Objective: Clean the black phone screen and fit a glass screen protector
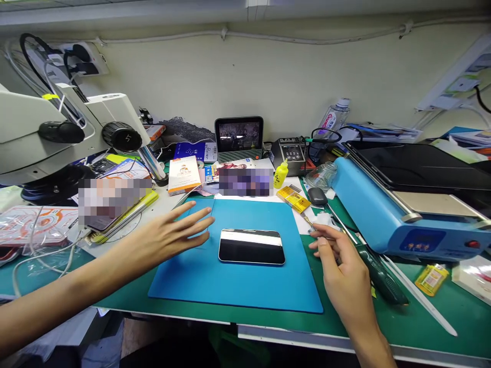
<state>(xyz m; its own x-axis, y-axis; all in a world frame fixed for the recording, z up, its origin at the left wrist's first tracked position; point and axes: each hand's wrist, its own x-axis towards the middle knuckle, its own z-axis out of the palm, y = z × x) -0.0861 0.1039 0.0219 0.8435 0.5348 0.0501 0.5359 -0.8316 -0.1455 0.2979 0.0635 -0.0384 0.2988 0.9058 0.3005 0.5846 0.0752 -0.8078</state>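
Note:
A smartphone lies screen up on the blue mat, its glossy dark front crossed by a bright reflection. My left hand hovers over the mat's left part with its fingers spread and holds nothing; it is apart from the phone. To the right of the mat, my right hand has curled fingers. A thin metal tool shows at its fingertips, pointing toward a yellow packet. The rest of that tool is hidden by the fingers.
A microscope stands at left beside stacked boxes. Behind the mat are a small screen and a yellow bottle. At right are a blue machine, a green-handled tool, a white stick and a lighter.

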